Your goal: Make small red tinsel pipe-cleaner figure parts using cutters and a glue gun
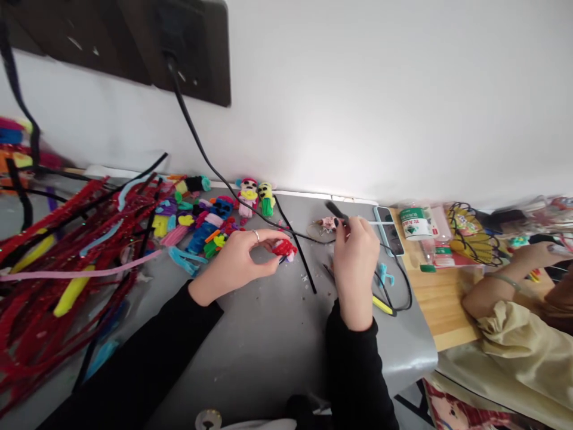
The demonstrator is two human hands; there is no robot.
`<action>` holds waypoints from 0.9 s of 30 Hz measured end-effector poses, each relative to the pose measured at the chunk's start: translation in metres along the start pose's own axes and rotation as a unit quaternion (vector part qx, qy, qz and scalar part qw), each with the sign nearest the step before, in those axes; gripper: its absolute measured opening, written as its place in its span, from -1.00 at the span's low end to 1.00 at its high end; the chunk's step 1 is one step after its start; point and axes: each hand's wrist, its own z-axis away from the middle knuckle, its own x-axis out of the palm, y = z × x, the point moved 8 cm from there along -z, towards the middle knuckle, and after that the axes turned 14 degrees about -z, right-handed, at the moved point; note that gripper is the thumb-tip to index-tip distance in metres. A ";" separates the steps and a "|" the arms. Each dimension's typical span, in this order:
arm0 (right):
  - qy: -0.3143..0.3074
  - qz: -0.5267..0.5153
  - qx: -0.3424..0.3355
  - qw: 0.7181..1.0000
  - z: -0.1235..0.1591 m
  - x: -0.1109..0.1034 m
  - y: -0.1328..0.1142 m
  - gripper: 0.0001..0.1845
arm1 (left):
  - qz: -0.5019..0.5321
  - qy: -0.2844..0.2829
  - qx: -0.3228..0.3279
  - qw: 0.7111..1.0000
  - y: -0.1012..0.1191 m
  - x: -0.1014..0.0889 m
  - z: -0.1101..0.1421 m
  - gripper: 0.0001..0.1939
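My left hand point(239, 257), with a ring on one finger, pinches a small red fuzzy pipe-cleaner piece point(283, 248) between thumb and fingertips. A bit of pale pink or lilac shows at its lower edge. My right hand point(357, 263) is closed, held over the grey table; a short black stick point(335, 209), blurred and perhaps pipe cleaner, pokes out from its fingertips. Just behind those fingers lies what looks like a pink glue gun point(328, 223), partly hidden, with a white stick point(380, 223) showing beyond the hand. Between my hands rests a long black pipe cleaner point(295, 245).
Red tinsel stems point(67, 239) heap at the left, beside small pipe-cleaner figures point(215, 215). Two dolls point(248, 194) stand by the wall. A black cord point(197, 137) hangs from the socket across the table. At right are a phone point(390, 230), a bottle point(415, 221) and another person's arm point(496, 280).
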 end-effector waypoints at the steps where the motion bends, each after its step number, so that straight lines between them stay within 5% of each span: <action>1: -0.009 0.031 0.022 0.999 -0.004 -0.003 0.001 -0.76 | -0.003 -0.004 0.000 1.000 0.001 0.001 0.000 -0.55; 7: -0.054 0.084 0.071 0.992 -0.020 0.005 -0.005 -0.74 | 0.012 -0.006 0.003 1.000 0.006 0.000 -0.001 -0.59; 14: -0.027 -0.017 -0.064 0.997 -0.013 0.039 -0.024 -0.69 | 0.023 0.007 0.020 1.000 0.010 -0.001 -0.001 -0.66; 18: -0.065 -0.096 -0.101 0.988 -0.003 0.050 -0.043 -0.61 | 0.025 0.010 0.011 1.000 0.007 -0.002 -0.001 -0.62; 22: -0.024 -0.237 -0.152 0.959 0.002 0.031 -0.063 -0.53 | 0.046 0.052 -0.002 0.998 0.004 -0.010 0.000 -0.62; 25: 0.029 -0.335 -0.155 0.929 0.007 0.012 -0.062 -0.63 | 0.087 0.096 -0.016 0.991 -0.002 -0.018 0.003 -0.60; 27: 0.011 -0.392 -0.135 0.910 0.011 0.012 -0.059 -0.69 | 0.111 0.113 -0.023 0.987 -0.007 -0.020 0.004 -0.59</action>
